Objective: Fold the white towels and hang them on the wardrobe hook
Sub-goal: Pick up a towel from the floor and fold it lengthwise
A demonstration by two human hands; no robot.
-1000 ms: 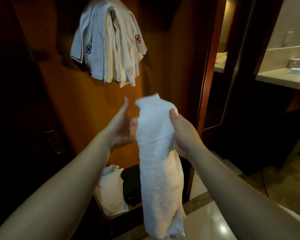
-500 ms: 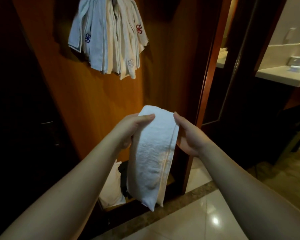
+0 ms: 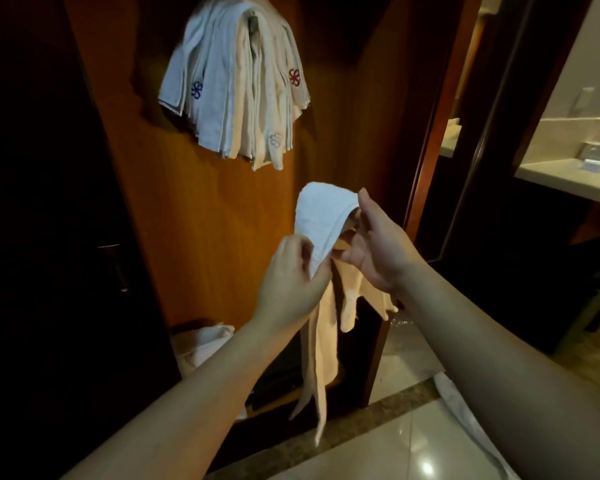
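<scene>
We grasp a white towel (image 3: 321, 216) in front of the wardrobe panel (image 3: 194, 216), left hand (image 3: 290, 282) pinching its lower fold, right hand (image 3: 378, 251) gripping the top. Folded towels (image 3: 236, 95) hang above it.

No legible text, numbers or brand names appear. The only markings are embroidered pinwheel emblems on the hanging towels (image 3: 236, 88): one blue (image 3: 197, 90), one red (image 3: 294, 77), one pale grey (image 3: 275, 139). None contains readable characters.
</scene>
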